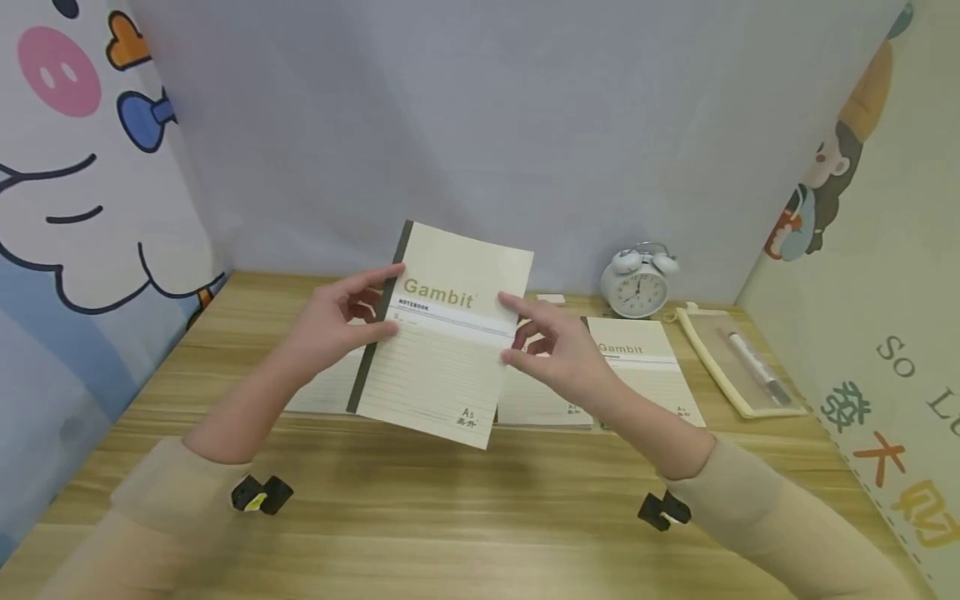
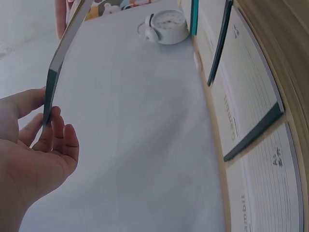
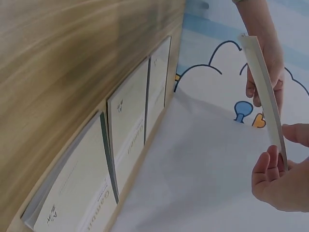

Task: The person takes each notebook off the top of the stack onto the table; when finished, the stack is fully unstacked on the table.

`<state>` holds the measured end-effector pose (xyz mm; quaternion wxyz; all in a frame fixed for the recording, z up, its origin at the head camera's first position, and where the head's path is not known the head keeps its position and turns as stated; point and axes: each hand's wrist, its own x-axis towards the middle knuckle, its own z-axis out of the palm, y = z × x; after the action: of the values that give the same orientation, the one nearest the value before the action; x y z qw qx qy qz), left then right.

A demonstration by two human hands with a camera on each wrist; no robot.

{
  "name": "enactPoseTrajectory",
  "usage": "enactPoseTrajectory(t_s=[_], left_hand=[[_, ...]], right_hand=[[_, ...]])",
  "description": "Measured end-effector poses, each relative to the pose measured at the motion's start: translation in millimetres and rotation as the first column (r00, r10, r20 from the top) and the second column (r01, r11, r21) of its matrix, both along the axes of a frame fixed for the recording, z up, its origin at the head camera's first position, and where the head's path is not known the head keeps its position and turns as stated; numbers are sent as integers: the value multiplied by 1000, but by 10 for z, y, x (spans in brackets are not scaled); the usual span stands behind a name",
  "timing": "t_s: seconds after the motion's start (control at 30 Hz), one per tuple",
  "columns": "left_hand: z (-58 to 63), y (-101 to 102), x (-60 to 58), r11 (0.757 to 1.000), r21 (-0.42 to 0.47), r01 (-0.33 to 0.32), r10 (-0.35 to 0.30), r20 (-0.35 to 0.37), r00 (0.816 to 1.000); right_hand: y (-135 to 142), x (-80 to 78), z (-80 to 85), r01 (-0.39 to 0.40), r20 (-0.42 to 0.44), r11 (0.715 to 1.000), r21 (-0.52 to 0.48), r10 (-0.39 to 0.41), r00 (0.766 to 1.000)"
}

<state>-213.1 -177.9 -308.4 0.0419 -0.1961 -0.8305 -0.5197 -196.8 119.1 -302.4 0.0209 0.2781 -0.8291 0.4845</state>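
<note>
A cream notebook (image 1: 442,367) with a dark spine and "Gambit" on its cover is held up above the table, tilted slightly, its cover facing the head camera. My left hand (image 1: 333,321) pinches it by the spine side, thumb on the cover. On the opposite edge, my right hand (image 1: 558,346) pinches it between thumb and fingers. Behind and below it lie similar notebooks in a row: a left one (image 1: 322,393) and a middle one (image 1: 543,402), both partly hidden by the raised notebook, and a right one (image 1: 648,379). The left wrist view shows the held notebook (image 2: 60,55) edge-on.
A white twin-bell alarm clock (image 1: 636,283) stands at the back right of the wooden table (image 1: 420,533). Beside the right notebook lies a mesh zip pouch (image 1: 723,358) with a pen (image 1: 757,367) on or inside it. A small white block (image 1: 551,299) sits near the back cloth (image 1: 480,125).
</note>
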Motion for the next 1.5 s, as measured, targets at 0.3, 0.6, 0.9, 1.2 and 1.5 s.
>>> enactPoseTrajectory(t_s=[0.3,0.6,0.9,1.2,1.5], left_hand=[[-63,-466,146,980,-195,34,-45,-55,997],[-203,-767,277,936,-348,61,-57,22,998],[-487,-1016,351,915,-376,149,-112,118,987],[-712,-1196,420,877,-449,172,-105,171,980],[-828,-1401,486,860,-456,230,-142,219,965]], right_hand=[[-325,120,-200,-111,-29,994,4,111,993],[-578,209,-446,-159,4,986,51,159,987],[-873,280,-778,-166,3,959,229,170,985],[-1091,314,-1051,-186,9,912,366,196,981],[-1363,316,-1237,-208,5,862,463,232,973]])
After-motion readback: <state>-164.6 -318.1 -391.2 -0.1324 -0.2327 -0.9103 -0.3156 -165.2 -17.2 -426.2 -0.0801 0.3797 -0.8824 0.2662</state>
